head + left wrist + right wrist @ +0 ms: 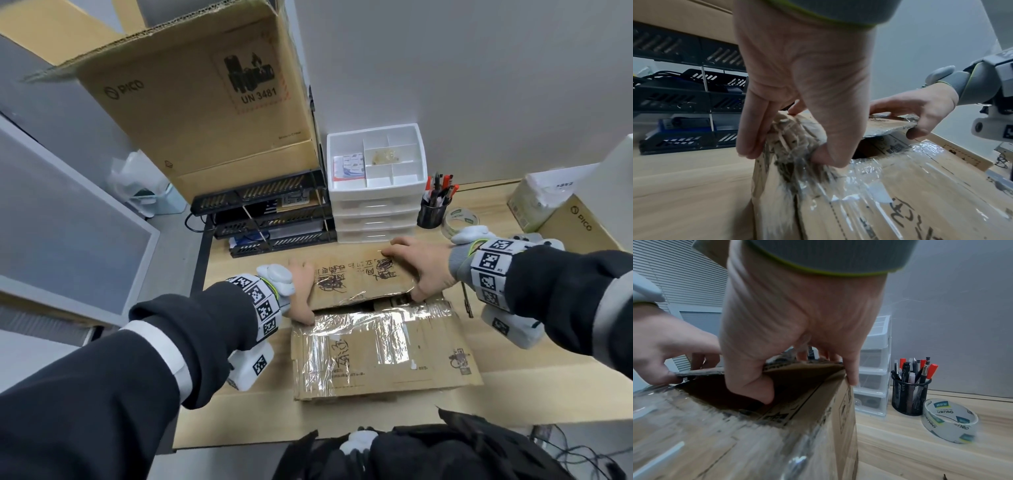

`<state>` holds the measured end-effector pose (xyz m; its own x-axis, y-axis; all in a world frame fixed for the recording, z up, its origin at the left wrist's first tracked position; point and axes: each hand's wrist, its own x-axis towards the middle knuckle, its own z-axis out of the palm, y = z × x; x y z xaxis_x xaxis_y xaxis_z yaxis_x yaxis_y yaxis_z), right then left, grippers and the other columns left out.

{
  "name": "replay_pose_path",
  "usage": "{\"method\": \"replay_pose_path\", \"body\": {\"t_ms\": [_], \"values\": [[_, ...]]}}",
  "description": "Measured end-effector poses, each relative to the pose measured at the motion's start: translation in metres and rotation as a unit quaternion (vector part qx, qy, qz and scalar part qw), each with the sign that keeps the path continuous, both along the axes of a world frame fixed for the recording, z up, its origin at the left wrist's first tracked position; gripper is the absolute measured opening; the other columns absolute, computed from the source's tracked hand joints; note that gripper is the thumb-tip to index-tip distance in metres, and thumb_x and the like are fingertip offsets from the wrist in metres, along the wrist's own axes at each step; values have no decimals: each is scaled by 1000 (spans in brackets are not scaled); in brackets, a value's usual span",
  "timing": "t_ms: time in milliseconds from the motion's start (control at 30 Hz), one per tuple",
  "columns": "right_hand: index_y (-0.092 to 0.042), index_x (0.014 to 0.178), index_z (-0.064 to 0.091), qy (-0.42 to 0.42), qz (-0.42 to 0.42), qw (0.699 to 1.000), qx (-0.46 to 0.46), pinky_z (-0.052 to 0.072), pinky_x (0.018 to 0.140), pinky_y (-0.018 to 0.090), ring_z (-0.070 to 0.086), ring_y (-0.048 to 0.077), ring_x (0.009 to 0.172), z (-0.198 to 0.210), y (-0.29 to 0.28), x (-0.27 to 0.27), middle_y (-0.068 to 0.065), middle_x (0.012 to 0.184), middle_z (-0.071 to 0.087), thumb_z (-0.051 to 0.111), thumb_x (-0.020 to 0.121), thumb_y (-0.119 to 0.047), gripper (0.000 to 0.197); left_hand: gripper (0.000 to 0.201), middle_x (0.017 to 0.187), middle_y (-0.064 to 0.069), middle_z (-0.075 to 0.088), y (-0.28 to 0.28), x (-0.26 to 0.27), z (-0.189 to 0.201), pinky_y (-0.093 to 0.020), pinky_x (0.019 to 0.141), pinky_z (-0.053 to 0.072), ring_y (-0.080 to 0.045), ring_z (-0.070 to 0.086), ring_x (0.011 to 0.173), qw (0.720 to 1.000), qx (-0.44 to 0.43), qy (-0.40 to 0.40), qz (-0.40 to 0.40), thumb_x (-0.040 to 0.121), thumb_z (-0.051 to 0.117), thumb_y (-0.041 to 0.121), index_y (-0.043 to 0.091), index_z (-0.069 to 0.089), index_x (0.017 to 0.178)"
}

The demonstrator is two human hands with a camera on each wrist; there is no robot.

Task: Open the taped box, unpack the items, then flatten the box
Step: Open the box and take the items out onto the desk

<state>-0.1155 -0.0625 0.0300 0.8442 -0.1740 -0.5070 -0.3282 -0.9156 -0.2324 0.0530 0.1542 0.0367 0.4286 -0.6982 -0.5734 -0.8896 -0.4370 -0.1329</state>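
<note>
A worn brown cardboard box [383, 356] with shiny clear tape sits on the wooden desk in front of me. Its far top flap [359, 279] is lifted a little, and a dark gap [363, 305] shows beneath it. My left hand [303, 291] grips the flap's left end, thumb under its edge [830, 155]. My right hand [419, 267] grips the right end, fingers on top and thumb [756, 391] tucked under inside the opening. The near flap [920, 194] lies flat under tape. The contents are hidden.
Behind the box stand a black paper tray rack [267, 219], a white drawer unit [376, 192], a mesh pen cup [909, 394] and a tape roll [949, 420]. A big PICO carton [205, 102] towers at the back left, and another carton [575, 219] lies right.
</note>
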Motion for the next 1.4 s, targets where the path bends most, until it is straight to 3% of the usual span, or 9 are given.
{"method": "replay_pose_path", "body": {"t_ms": [433, 600, 733, 867, 1033, 1133, 1200, 1267, 1400], "values": [[-26, 155, 21, 8, -4, 1000, 13, 54, 94, 41, 49, 24, 125, 0, -6, 2, -2, 148, 27, 71, 55, -50, 114, 67, 118, -13, 50, -12, -5, -3, -30, 75, 53, -22, 56, 94, 998, 29, -56, -3, 76, 79, 29, 5, 39, 124], [-26, 156, 20, 5, -8, 1000, 22, 54, 95, 40, 49, 23, 124, -2, -9, 3, -2, 149, 27, 74, 60, -46, 111, 33, 103, -8, 43, -15, -1, 0, -26, 58, 38, -21, 50, 86, 998, 39, -42, 9, 91, 61, 17, 13, 34, 109], [-27, 155, 22, 3, -8, 999, 33, 51, 99, 38, 48, 21, 127, 0, -13, 2, -3, 152, 25, 75, 64, -41, 106, 46, 103, -11, 61, -9, 11, 19, -34, 62, 53, -26, 65, 86, 997, 73, 5, -19, 79, 67, 10, 11, 38, 115], [-29, 155, 24, 17, -11, 998, 52, 48, 103, 37, 47, 19, 128, 4, -18, 4, -7, 154, 25, 70, 62, -47, 105, 35, 94, -10, 63, -5, 23, 26, -36, 64, 54, -26, 63, 81, 998, 43, 42, -16, 76, 62, 10, 13, 46, 107], [-34, 147, 40, 15, -78, 989, 127, 40, 110, 34, 50, 17, 127, 15, -29, 9, -4, 144, 49, 67, 56, -54, 97, 30, 95, -7, 65, -8, 41, 42, -39, 72, 54, -30, 63, 86, 996, 23, 90, -14, 79, 59, 19, 16, 56, 109], [-30, 134, 58, -39, -138, 975, 172, 36, 107, 29, 50, 18, 126, 24, -39, 7, -3, 133, 56, 76, 75, -40, 62, 22, 85, 3, 69, -7, 55, 52, -34, 76, 55, -22, 70, 85, 988, -18, 144, 48, 84, 58, 21, 34, 61, 102], [-25, 125, 65, -81, -185, 956, 215, 42, 102, 29, 55, 18, 119, 27, -45, 8, -1, 127, 61, 77, 81, -32, 47, 21, 89, 1, 75, -4, 63, 53, -31, 82, 57, -13, 74, 81, 975, -66, 183, 105, 89, 59, 22, 28, 68, 107], [-19, 123, 65, -108, -244, 927, 265, 52, 97, 35, 61, 20, 111, 25, -51, 7, 3, 120, 64, 77, 81, -29, 45, 16, 95, -6, 75, -2, 69, 49, -38, 87, 56, -15, 76, 81, 959, -115, 214, 145, 94, 60, 23, 14, 71, 102], [-7, 117, 62, -166, -345, 879, 286, 54, 96, 45, 65, 25, 105, 13, -56, 4, 8, 109, 67, 81, 77, -34, 52, 23, 89, -9, 77, 2, 74, 40, -40, 84, 58, -25, 77, 78, 931, -189, 248, 193, 99, 59, 30, 13, 70, 89]]}}
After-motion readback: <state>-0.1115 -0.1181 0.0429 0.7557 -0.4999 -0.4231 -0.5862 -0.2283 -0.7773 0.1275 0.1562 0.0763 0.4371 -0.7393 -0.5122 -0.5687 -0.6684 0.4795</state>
